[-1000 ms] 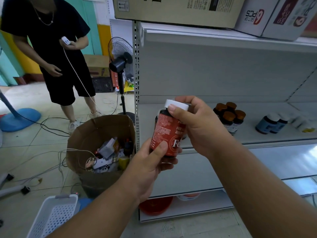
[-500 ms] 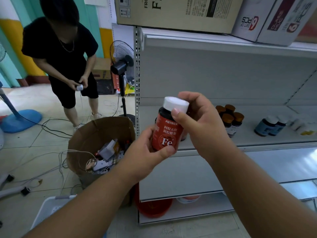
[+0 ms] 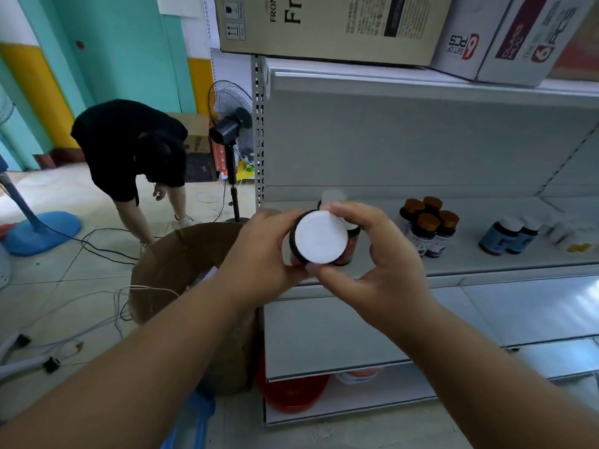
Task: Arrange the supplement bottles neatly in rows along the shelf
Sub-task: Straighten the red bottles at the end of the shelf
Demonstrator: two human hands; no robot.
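Note:
Both my hands hold a red supplement bottle (image 3: 320,237) in front of the grey shelf (image 3: 505,267), tipped so its white cap faces me. My left hand (image 3: 259,251) grips its left side and my right hand (image 3: 377,254) grips the right side, thumb under the cap. Behind it on the shelf stands another red bottle (image 3: 351,241) with a white cap, mostly hidden. To the right stand several dark bottles with brown caps (image 3: 428,226), then two blue bottles with white caps (image 3: 509,236), then blurred white and yellow bottles (image 3: 570,238).
A brown cardboard box (image 3: 168,264) with clutter stands on the floor left of the shelf. A person in black (image 3: 133,150) bends over behind it, near a standing fan (image 3: 231,131). Cables cross the floor. Cartons (image 3: 327,24) sit on the top shelf. A red bowl (image 3: 291,393) lies below.
The red bottle has tipped from upright with its label showing to cap facing me. My left hand moved up along its side. The person behind has bent forward.

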